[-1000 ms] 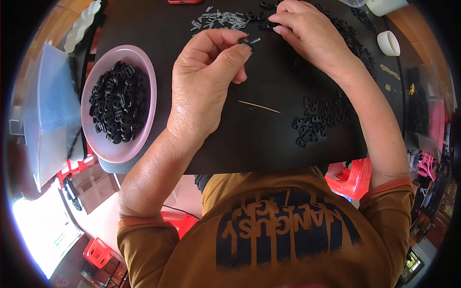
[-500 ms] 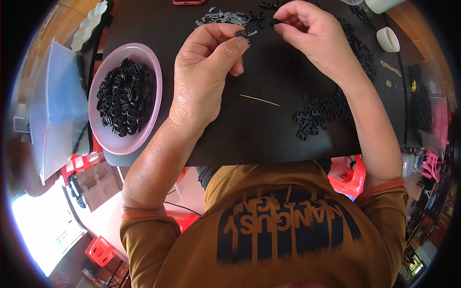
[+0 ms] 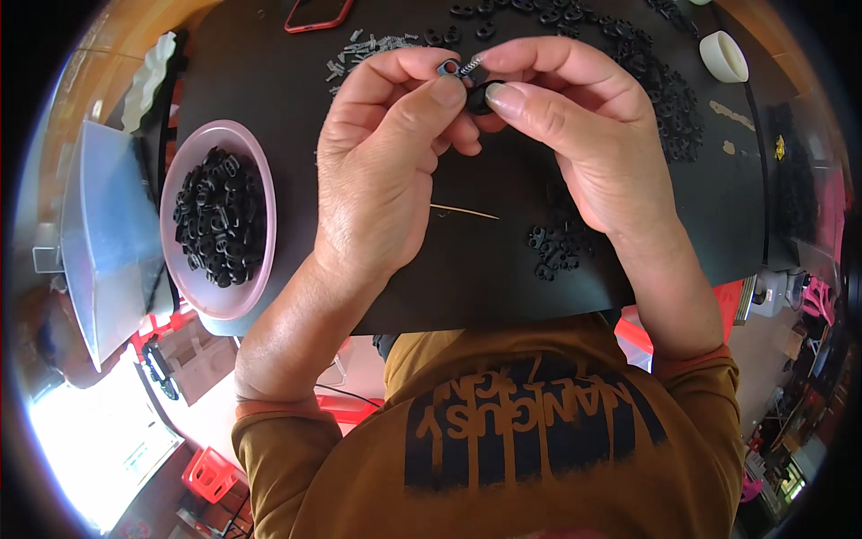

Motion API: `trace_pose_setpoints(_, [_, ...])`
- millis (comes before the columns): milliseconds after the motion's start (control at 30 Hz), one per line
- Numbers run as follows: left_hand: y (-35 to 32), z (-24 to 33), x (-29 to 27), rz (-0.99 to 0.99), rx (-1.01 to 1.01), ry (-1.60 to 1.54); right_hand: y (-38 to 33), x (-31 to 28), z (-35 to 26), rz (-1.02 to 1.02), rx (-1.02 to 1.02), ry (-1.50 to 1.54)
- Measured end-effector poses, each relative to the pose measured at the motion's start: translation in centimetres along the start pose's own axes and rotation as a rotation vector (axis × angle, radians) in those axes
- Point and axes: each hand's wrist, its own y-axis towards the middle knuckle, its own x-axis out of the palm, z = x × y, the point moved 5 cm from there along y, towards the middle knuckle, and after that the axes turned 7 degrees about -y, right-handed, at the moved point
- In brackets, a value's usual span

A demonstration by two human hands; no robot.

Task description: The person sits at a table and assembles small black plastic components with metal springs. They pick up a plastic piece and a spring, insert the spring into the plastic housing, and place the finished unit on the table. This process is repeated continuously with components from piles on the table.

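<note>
My left hand (image 3: 373,157) pinches a small black cord-lock piece (image 3: 448,67) with a hole in it. A thin metal spring (image 3: 470,66) sticks out from that piece toward the right. Thumb and finger of my right hand (image 3: 597,135) grip a dark rounded cord-lock part (image 3: 482,97), close below the spring. The two hands meet over the far middle of the table, and fingertips hide where the parts may touch. Behind my left hand lies a pile of small springs (image 3: 364,54).
An oval pink bowl (image 3: 220,304) of black cord locks stands at left. Loose black pieces (image 3: 678,117) spread across the far right, with a smaller heap (image 3: 557,251) nearer. A thin wooden stick (image 3: 471,213), a red-edged phone (image 3: 319,13) and a white cup (image 3: 724,57) also lie here.
My right hand has come left and down from the far pieces, bringing the dark part against my left fingers. The whole view has shifted slightly.
</note>
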Motion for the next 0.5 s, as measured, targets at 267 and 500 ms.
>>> trace_pose_setpoints(267, [-1.1, 0.4, -0.8, 0.085, 0.129, 0.193, -0.8, 1.0, 0.7, -0.024, 0.094, 0.166])
trace_pose_setpoints(500, [-1.5, 0.3, -0.7, 0.099, 0.118, 0.171, -0.8, 1.1, 1.2, -0.042, 0.164, 0.287])
